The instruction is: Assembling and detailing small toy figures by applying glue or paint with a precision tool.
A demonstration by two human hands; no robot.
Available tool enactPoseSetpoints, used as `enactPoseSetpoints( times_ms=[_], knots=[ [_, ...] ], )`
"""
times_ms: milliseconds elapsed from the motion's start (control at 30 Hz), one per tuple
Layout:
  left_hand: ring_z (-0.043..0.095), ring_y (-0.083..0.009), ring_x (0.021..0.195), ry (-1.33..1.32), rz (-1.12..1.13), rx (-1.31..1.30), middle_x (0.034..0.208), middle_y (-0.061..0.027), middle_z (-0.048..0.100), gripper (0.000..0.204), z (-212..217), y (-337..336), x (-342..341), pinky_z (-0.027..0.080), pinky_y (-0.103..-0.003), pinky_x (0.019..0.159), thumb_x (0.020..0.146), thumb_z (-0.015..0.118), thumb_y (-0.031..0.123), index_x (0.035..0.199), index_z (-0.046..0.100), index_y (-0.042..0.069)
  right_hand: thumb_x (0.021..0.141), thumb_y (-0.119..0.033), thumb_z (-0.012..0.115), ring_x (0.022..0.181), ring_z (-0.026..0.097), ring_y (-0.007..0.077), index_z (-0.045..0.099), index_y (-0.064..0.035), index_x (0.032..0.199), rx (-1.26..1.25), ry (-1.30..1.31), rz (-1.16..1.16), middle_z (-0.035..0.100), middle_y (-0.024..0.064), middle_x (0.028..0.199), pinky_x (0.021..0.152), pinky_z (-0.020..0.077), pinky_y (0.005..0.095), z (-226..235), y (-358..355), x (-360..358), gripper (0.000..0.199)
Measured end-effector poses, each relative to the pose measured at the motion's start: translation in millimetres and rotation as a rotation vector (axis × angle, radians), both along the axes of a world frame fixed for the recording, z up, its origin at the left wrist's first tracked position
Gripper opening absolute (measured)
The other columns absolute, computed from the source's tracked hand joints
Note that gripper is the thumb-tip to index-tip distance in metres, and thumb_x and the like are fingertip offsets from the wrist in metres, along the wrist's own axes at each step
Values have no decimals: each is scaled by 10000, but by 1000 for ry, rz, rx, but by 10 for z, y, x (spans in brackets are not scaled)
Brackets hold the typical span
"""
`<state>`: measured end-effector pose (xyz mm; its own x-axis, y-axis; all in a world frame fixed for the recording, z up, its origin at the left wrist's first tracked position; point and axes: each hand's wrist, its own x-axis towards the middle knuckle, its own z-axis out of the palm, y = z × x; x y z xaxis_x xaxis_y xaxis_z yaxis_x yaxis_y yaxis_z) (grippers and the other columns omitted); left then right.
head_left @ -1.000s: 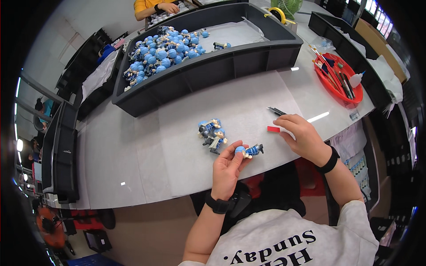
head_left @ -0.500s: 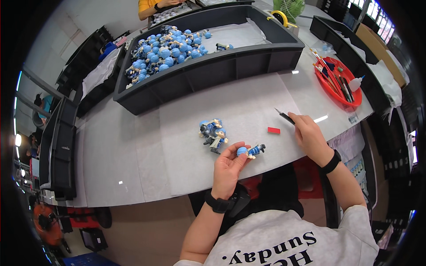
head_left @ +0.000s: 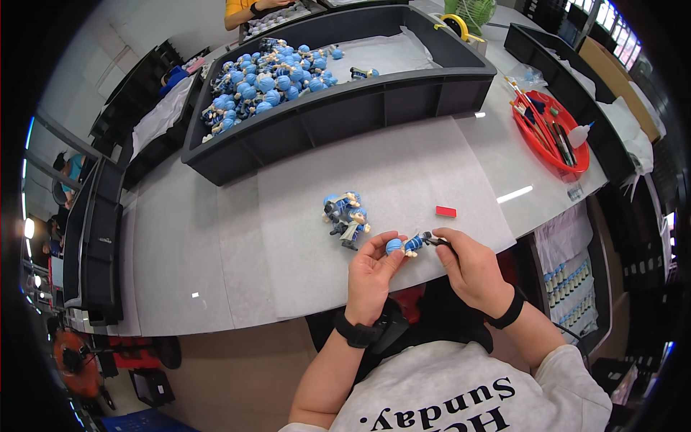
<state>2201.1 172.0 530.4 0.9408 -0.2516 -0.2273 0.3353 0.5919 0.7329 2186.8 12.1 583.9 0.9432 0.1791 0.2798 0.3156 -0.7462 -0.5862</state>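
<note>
My left hand (head_left: 371, 270) pinches a small blue-headed figurine (head_left: 402, 245) by its round head, just above the near edge of the white mat (head_left: 302, 216). My right hand (head_left: 468, 268) grips a thin dark tool (head_left: 434, 240) whose tip touches the figurine's body. A small heap of the same figurines (head_left: 347, 218) lies on the mat just left of my hands. A small red block (head_left: 445, 211) rests on the mat beyond my right hand.
A long black tray (head_left: 345, 115) across the table's far side holds several blue-headed figurines (head_left: 270, 79). A red round dish (head_left: 551, 133) with brushes and a small bottle sits far right. Black bins line the left edge. Another person's hands show at the top.
My right hand has come back from near the red block to the figurine, bringing the dark tool against it. The left hand has kept its hold on the figurine.
</note>
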Motion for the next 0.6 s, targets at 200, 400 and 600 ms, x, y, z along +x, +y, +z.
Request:
enactPoseSetpoints(
  times_ms=[200, 400, 600],
  knots=[
    [546, -160, 945, -3, 14, 38, 1056, -128, 539, 254, -4, 14, 6, 453, -283, 874, 848, 493, -6, 1096, 449, -42, 798, -108, 574, 604, 544, 290, 534, -10, 855, -182, -25, 20, 544, 125, 691, 529, 427, 356, 41, 6, 55, 120],
    [548, -173, 943, -14, 9, 63, 1062, -145, 534, 258, 32, -15, 60, 460, -289, 864, 846, 483, -20, 1099, 439, -49, 805, -193, 571, 538, 532, 252, 506, -42, 723, -242, -40, 16, 520, 88, 620, 465, 423, 339, -16, 28, 97, 183],
    [546, -192, 951, -7, 23, 97, 1065, -151, 527, 259, 14, -14, 9, 466, -320, 861, 846, 470, -32, 1101, 424, -47, 796, -249, 571, 545, 557, 254, 508, -48, 690, -248, -60, -13, 539, 93, 601, 473, 446, 332, -61, 5, 75, 236]
  ],
)
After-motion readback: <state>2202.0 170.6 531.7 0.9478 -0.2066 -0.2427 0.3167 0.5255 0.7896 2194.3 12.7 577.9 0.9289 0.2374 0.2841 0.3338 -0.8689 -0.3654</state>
